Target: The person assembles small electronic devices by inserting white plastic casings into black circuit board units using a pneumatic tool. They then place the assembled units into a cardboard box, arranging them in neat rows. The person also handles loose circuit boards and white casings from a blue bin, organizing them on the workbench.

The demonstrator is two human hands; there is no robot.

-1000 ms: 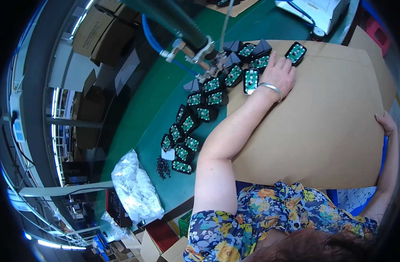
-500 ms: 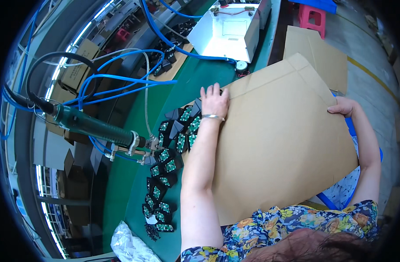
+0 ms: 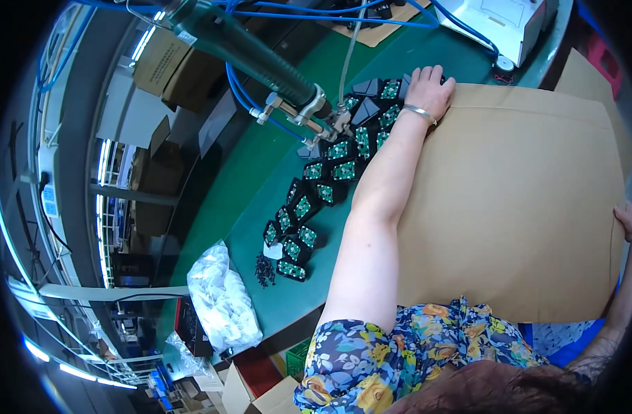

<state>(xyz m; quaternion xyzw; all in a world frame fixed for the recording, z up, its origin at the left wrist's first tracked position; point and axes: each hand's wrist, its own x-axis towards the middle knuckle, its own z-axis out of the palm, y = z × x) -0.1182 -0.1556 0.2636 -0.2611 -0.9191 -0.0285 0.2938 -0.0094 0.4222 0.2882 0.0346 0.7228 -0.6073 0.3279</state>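
Observation:
A large brown cardboard sheet [image 3: 516,207] lies in front of me, covering the right part of the workbench. My left hand [image 3: 428,93], with a bracelet at the wrist, is closed at the sheet's far left corner, beside the black housings; its fingertips are partly hidden. At the far right, my right hand [image 3: 626,219] grips the sheet's right edge, only partly in view. Left of my forearm, several black housings with green circuit boards [image 3: 343,170] stand in a curving row. Small black parts [image 3: 265,270] lie in a pile by a white piece [image 3: 273,251].
A dark green power driver [image 3: 260,58] on an arm hangs over the housings, with blue hoses. A clear plastic bag [image 3: 222,300] of white parts lies at the bench's near left edge. A white open box [image 3: 499,24] stands at the back, beside a small round part [image 3: 503,64].
The view has turned, so the bench and driver appear shifted. The cardboard sheet has swung and lies squarer to me, with both hands still at its edges.

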